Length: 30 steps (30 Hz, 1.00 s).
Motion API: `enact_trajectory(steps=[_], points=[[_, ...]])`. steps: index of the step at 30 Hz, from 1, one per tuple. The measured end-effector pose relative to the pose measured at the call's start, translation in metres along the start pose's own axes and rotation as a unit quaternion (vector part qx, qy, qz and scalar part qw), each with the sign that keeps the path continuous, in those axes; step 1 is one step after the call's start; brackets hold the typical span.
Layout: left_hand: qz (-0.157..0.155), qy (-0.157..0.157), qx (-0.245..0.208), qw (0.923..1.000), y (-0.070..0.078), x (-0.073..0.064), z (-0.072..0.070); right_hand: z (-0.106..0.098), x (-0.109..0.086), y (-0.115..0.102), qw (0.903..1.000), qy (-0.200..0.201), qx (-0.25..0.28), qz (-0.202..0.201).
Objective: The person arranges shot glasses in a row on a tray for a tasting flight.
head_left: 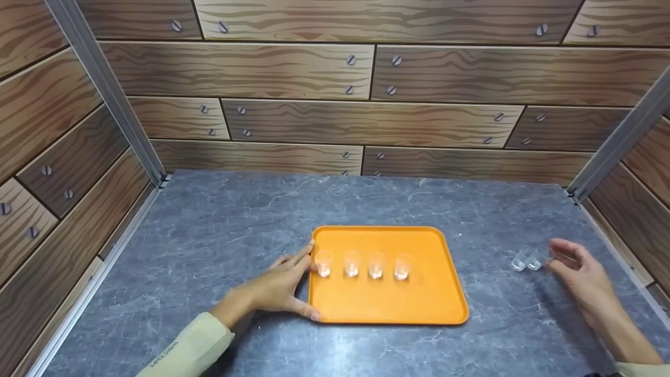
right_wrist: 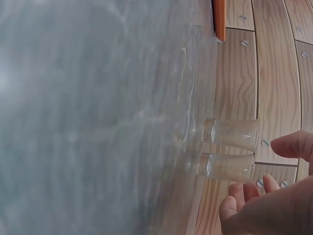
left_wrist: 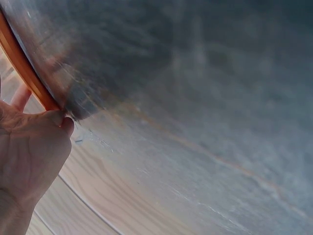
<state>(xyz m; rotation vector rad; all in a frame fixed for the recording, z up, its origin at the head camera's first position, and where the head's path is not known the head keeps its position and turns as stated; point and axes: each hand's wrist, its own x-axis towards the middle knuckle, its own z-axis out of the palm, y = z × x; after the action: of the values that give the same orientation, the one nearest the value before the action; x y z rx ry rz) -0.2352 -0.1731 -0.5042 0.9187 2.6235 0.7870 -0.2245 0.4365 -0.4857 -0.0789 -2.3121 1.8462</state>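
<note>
At the left edge of an orange tray (head_left: pixel 387 306), my left hand (head_left: pixel 285 285) lies with fingers spread, fingertips at the rim and thumb by the near corner. In the left wrist view the thumb touches the tray's rim (left_wrist: pixel 29 73). A row of several small clear shot glasses (head_left: pixel 376 267) stands upright on the tray. Off to the right, my right hand (head_left: pixel 581 269) is beside two more shot glasses (head_left: pixel 519 260) on the table. The right wrist view shows thumb and fingers apart, near the mouths of these two glasses (right_wrist: pixel 230 167), which stand upright side by side.
The table (head_left: pixel 251 209) has a dark grey marbled top. Wood-patterned panels (head_left: pixel 293 70) wall it in at the back and both sides, with metal posts (head_left: pixel 112 94) at the rear corners.
</note>
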Motion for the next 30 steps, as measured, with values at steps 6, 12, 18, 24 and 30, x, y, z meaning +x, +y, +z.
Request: enact_trajectory(steps=[6,12,18,24,30], points=[[0.004,0.002,0.0,1.0,-0.001,-0.001,-0.001,-0.002,0.004,0.002,0.9984,-0.022,-0.049,0.015],[0.009,0.003,0.0,1.0,-0.001,-0.002,-0.001,-0.001,0.009,0.006,0.9972,-0.037,-0.062,0.017],[0.009,0.003,-0.006,0.9999,-0.001,-0.001,0.0,0.001,0.013,0.008,0.9988,-0.045,0.015,0.016],[0.009,0.004,-0.003,0.9999,-0.001,-0.001,0.0,0.002,0.015,0.008,0.9968,-0.038,0.062,0.035],[0.008,0.005,-0.001,1.0,-0.001,-0.001,0.0,0.002,0.014,0.007,0.9953,-0.028,0.073,0.058]])
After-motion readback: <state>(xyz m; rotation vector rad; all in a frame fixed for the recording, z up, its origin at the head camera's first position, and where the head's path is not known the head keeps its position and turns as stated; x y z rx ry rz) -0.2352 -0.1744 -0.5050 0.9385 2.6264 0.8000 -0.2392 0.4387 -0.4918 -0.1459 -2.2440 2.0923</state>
